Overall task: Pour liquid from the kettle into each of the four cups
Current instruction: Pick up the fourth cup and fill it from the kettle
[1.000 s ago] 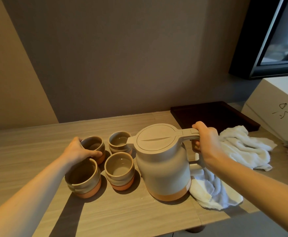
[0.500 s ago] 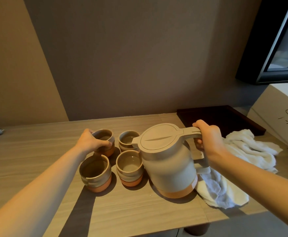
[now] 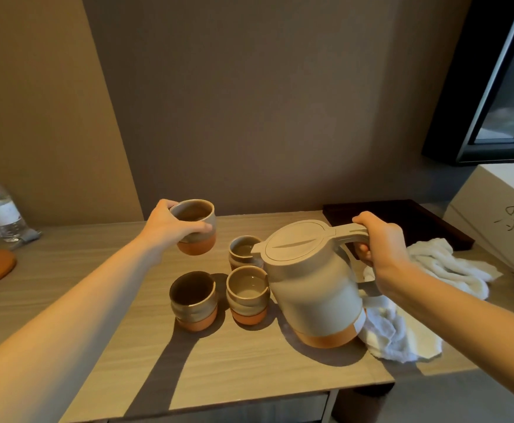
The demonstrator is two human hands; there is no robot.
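The left hand (image 3: 170, 225) has just lifted one cup (image 3: 195, 225) clear of the table (image 3: 249, 361) — fingers wrapped round it, held up left of the kettle (image 3: 313, 288). Three cups stay beside the kettle's spout side. The right hand (image 3: 380, 242) grips the kettle's handle; the kettle looks barely raised — pouring into the lifted cup seems next

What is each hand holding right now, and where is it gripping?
Left hand holds a cup by its side, lifted off the table. Right hand grips the kettle by its handle.
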